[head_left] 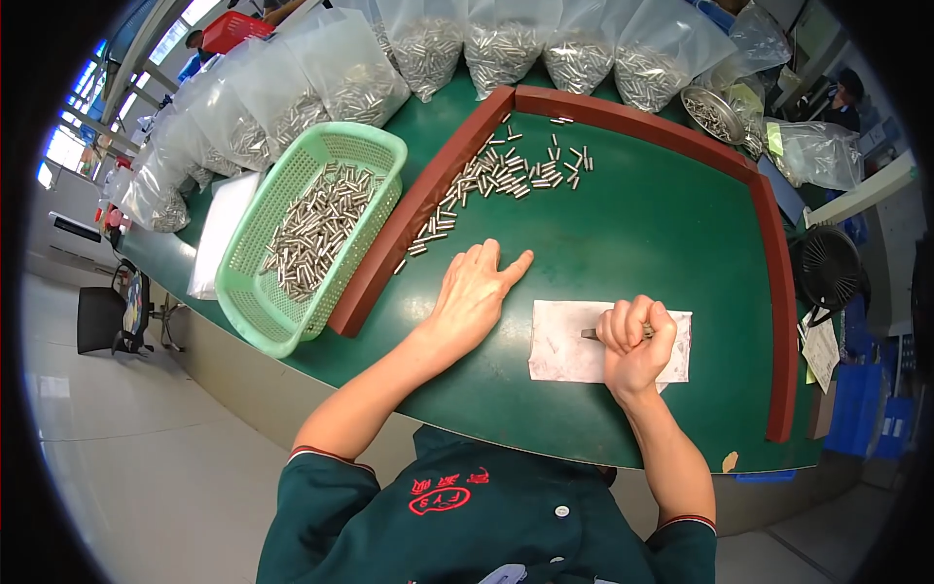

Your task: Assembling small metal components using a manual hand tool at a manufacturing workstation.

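My left hand (474, 292) lies palm down on the green table (671, 224), fingers stretched and thumb out to the right. Just beyond its fingertips is a loose spread of small silver metal pins (506, 175), several lying along the wooden rail. My right hand (637, 341) is curled into a fist above a white cloth (564, 360) with grey smudges. Short metal pieces that look like the same pins show at both sides of the fist; most of what it holds is hidden by the fingers.
A green plastic basket (243, 263) full of pins stands left of the red-brown rail (389, 243), which frames the work area. Clear bags of pins (423, 54) line the back. A metal bowl (715, 112) sits back right, near a black fan (827, 268).
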Available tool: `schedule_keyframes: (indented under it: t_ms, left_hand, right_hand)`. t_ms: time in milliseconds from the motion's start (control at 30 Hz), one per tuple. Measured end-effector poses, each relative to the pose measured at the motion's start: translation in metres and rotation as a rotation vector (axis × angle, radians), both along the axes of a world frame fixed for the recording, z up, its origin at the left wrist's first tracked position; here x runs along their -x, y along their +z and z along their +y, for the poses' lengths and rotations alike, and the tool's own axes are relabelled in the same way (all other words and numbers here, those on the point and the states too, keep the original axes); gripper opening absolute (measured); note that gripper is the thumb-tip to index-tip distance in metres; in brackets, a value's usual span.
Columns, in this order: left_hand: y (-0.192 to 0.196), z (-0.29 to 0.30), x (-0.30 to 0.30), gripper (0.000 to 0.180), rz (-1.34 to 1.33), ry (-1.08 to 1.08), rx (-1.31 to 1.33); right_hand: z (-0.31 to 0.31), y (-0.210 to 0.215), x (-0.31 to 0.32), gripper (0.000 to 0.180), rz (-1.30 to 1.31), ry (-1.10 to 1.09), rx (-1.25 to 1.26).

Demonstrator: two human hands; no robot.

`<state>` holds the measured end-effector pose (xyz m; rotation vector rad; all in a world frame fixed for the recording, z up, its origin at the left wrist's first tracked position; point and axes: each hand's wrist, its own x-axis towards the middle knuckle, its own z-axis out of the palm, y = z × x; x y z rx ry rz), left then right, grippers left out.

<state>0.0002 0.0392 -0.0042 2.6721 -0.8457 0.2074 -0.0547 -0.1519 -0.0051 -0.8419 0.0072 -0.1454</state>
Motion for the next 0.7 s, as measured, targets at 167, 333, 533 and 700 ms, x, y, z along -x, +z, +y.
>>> schedule_keyframes:
  t_ms: [167,333,533,700]
  left_hand:
    - [-0.002,0.005,-0.001,0.04,-0.019,0.044,0.05]
    - [0.017,0.04,0.01,0.03,-0.116,0.188,0.133]
    - [0.015,0.062,0.019,0.026,-0.017,0.274,0.258]
    - [0.003,0.056,0.008,0.029,-0.064,0.261,0.152]
  right_hand:
    - [0.004,0.0,-0.001,0.038,-0.003,0.002,-0.006]
    - [0.001,-0.001,0.0,0.037,0.009,-0.001,-0.011]
    - [0.0,0.0,-0.001,0.039,0.016,0.017,-0.007]
    - [0.002,0.002,-0.002,0.04,0.02,0.022,0.004]
